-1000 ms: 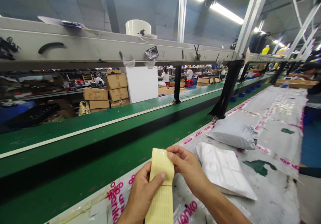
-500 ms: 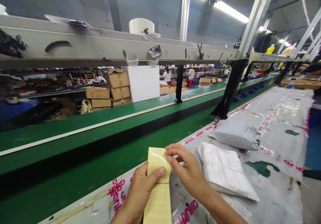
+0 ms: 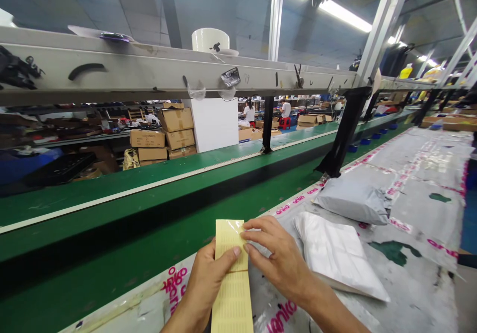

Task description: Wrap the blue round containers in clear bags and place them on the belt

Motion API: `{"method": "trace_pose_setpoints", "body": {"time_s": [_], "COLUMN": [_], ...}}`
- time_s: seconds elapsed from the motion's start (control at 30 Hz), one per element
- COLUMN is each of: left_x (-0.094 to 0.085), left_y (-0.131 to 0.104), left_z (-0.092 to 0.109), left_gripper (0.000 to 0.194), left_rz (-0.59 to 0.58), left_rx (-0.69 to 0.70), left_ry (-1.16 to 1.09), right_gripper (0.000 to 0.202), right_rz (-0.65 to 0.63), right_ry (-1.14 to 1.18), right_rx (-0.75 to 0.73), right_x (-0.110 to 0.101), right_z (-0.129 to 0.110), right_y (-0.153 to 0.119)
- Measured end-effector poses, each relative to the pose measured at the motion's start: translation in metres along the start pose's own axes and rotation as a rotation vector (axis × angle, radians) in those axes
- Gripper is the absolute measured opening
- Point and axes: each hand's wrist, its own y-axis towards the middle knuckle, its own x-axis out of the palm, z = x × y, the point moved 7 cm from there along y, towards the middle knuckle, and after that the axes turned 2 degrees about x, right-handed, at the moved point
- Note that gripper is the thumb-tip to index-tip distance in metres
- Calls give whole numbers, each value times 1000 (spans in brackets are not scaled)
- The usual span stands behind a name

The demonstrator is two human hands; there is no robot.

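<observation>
The left hand (image 3: 204, 281) was closed around the yellow strip (image 3: 232, 303), its thumb flat across the front and its other fingers mostly hidden behind. The right hand (image 3: 281, 253) was partly open, its fingers loosely curled and their tips at the strip's upper right edge, with the thumb tip just beside them; whether it pinched the strip could not be told. The strip was held up in front of the bench (image 3: 413, 169), its lower end cut off by the bottom of the view. Rows of print too small to read ran down it, a thin brown line crossed it below the left thumb, and light shone off its top.

To the right of the strip, past the right hand, a white packet (image 3: 343, 256) lay on the bench; farther from the strip on that side lay a grey parcel (image 3: 352, 201). Pink lettering marked the plastic over the bench. Beyond the strip and to its left ran a green belt (image 3: 223, 201). Higher than the strip, a pale beam (image 3: 149, 72) carried a white roll (image 3: 210, 40). Far beyond the strip, cardboard boxes (image 3: 177, 122) were stacked beside a white panel (image 3: 214, 124).
</observation>
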Motion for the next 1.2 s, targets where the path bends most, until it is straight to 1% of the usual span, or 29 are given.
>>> {"method": "trace_pose_setpoints", "body": {"time_s": [0.1, 0.2, 0.43, 0.63, 0.93, 1.2], "left_x": [1, 1, -3, 1, 4, 5], "left_y": [0, 0, 3, 1, -1, -1], "left_z": [1, 3, 12, 20, 25, 22], "left_gripper": [50, 50, 50, 56, 46, 40], "left_rz": [3, -1, 18, 4, -27, -41], "left_rx": [14, 26, 110, 181, 263, 289], "left_ry": [19, 63, 241, 322, 398, 425], "right_gripper": [25, 26, 22, 20, 17, 15], "right_rz": [-19, -31, -53, -45, -36, -60], "right_ry": [4, -8, -23, -10, -7, 21], "right_rx": [1, -4, -10, -3, 2, 25], "right_x": [1, 2, 3, 2, 3, 0], "right_z": [-2, -3, -4, -1, 2, -4], "right_y": [0, 0, -1, -2, -3, 0]}}
